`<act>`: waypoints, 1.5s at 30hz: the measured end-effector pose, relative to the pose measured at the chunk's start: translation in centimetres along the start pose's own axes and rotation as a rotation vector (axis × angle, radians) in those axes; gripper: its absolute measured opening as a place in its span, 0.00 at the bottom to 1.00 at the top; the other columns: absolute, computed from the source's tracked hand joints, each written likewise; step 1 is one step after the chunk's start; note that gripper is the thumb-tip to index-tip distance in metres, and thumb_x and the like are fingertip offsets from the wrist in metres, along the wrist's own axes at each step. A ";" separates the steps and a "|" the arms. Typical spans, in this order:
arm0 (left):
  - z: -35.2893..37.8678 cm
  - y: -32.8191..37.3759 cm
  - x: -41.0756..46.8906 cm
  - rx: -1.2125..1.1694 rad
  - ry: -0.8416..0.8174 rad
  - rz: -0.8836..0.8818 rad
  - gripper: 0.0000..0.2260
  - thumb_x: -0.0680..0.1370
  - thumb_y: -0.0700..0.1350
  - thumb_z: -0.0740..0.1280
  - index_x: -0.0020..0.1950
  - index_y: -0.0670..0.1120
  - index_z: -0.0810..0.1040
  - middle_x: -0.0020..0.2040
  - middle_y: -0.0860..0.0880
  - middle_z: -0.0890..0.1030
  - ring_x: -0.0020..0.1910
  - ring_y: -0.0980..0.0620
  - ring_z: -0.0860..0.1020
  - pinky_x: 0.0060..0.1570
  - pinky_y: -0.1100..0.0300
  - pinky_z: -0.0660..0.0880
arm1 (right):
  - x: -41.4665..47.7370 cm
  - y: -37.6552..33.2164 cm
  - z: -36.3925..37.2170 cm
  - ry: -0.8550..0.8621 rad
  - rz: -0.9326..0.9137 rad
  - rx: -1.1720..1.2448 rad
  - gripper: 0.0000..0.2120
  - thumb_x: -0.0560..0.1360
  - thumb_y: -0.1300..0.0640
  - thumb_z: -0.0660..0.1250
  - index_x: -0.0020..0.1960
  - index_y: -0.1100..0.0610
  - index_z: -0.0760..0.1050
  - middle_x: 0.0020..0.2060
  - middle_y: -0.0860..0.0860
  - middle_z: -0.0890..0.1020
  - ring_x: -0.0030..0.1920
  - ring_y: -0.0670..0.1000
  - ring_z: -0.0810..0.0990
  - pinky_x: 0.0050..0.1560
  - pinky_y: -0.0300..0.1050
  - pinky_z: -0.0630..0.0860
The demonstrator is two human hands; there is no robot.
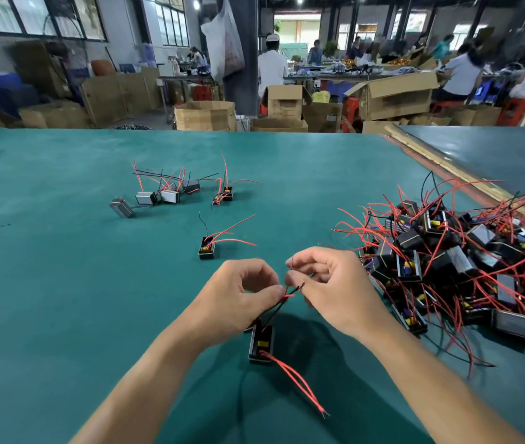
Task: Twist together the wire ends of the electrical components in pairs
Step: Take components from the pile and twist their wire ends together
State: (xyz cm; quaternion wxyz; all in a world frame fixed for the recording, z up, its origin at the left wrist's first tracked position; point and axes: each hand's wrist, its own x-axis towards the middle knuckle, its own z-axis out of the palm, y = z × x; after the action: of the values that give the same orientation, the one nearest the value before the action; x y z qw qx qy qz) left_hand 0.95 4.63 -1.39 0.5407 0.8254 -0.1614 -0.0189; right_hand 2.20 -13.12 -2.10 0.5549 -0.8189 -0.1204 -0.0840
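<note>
The left hand (242,296) and the right hand (328,286) meet over the near middle of the green matted counter (62,251). The left fingers (270,291) are curled in, with thumb and forefinger closed in a pinch on the thin red and black wire ends (290,292) that rise from a small black rectangular electrical component with a yellow part inside (261,346). The right fingers (296,277) are curled as well. Its thumb and forefinger nip a red wire just beside the left fingertips, and a short tip pokes up above them. The remaining fingers of both hands are loosely bent and hold nothing that shows.

The component sits just below the hands, between the two wrists, its long side pointing towards the person. Whether it rests on the counter or hangs from the wires cannot be told. Two long red leads (299,386) trail from its near end towards the person.

A large tangled heap of black components with red and black wires (463,267) lies on the counter beside the right hand. Beyond the hands stands a single black component with upright wires (207,248), then another like it (224,195). A loose cluster of grey and silver-faced components (158,196) lies left of that.
</note>
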 end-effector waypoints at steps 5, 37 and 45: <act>0.0 0.7 -0.2 -0.144 0.002 -0.054 0.09 0.77 0.45 0.70 0.42 0.40 0.79 0.41 0.40 0.84 0.38 0.49 0.75 0.42 0.51 0.70 | 0.0 0.0 -0.2 -0.023 0.024 0.026 0.09 0.73 0.62 0.73 0.42 0.48 0.80 0.33 0.45 0.85 0.28 0.44 0.76 0.34 0.41 0.75; 0.0 1.3 -0.7 -0.094 0.040 -0.078 0.08 0.77 0.33 0.62 0.44 0.42 0.78 0.41 0.50 0.86 0.37 0.52 0.83 0.42 0.52 0.77 | -0.7 -1.6 -0.8 -0.094 -0.113 0.103 0.07 0.72 0.56 0.69 0.35 0.54 0.81 0.28 0.44 0.81 0.28 0.42 0.75 0.32 0.35 0.72; 0.1 1.1 -0.8 -0.170 -0.046 -0.036 0.04 0.81 0.37 0.65 0.47 0.38 0.76 0.39 0.45 0.86 0.32 0.50 0.79 0.37 0.52 0.73 | -0.5 -1.4 -0.7 -0.075 -0.037 0.185 0.09 0.74 0.66 0.72 0.37 0.55 0.83 0.29 0.47 0.81 0.29 0.43 0.76 0.30 0.38 0.74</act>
State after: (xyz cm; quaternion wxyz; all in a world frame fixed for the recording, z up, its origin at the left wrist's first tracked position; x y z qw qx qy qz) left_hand -0.10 4.43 -0.56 0.6044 0.7788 -0.1566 -0.0613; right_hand 1.28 -13.30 -0.71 0.6217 -0.7642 -0.1634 -0.0521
